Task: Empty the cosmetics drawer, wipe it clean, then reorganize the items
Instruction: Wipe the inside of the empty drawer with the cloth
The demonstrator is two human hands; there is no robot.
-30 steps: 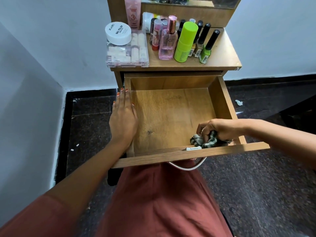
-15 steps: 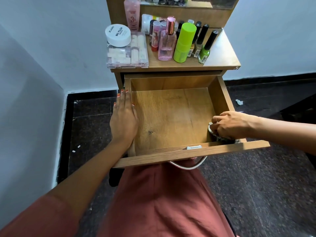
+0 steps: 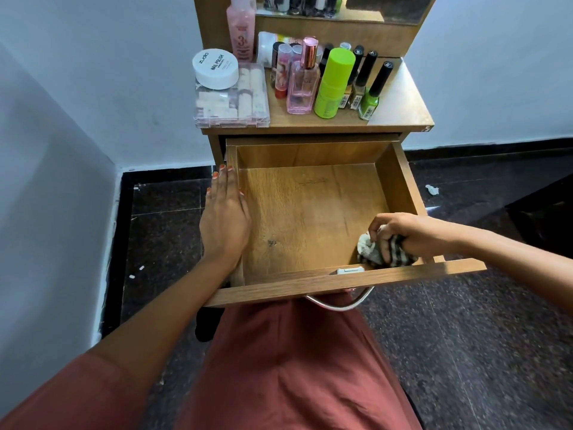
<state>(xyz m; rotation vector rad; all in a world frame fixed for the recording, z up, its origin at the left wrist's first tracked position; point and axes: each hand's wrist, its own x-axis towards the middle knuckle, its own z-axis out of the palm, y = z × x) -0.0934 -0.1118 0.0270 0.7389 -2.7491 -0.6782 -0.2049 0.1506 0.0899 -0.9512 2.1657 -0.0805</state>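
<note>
The wooden drawer (image 3: 305,212) is pulled out of the desk (image 3: 400,103) above the person's lap. Apart from the cloth and the hand holding it, its bottom is bare. The left hand (image 3: 224,218) lies flat on the left wall of the drawer, the fingers straight and close together, with the fingertips pointing to the back. The right hand (image 3: 403,232) is inside the drawer at the near right corner. Its fingers are curled round a crumpled striped cloth (image 3: 370,251), which touches the drawer bottom beside the front wall. A curved metal handle (image 3: 339,305) hangs under the front of the drawer.

The cosmetics stand on the desk top, behind the drawer. At the left there is a clear plastic box (image 3: 231,105) with a white round jar (image 3: 215,69) on it, marked "nail polish". A tall pink bottle (image 3: 241,27) stands behind them. In the middle are a pink perfume bottle (image 3: 302,88) and a bright green bottle (image 3: 333,83), close together. To the right of them stand nail polish bottles with black caps, one of them a green nail polish (image 3: 369,99). A small white scrap (image 3: 431,189) lies on the dark floor (image 3: 465,336), to the right of the drawer.
</note>
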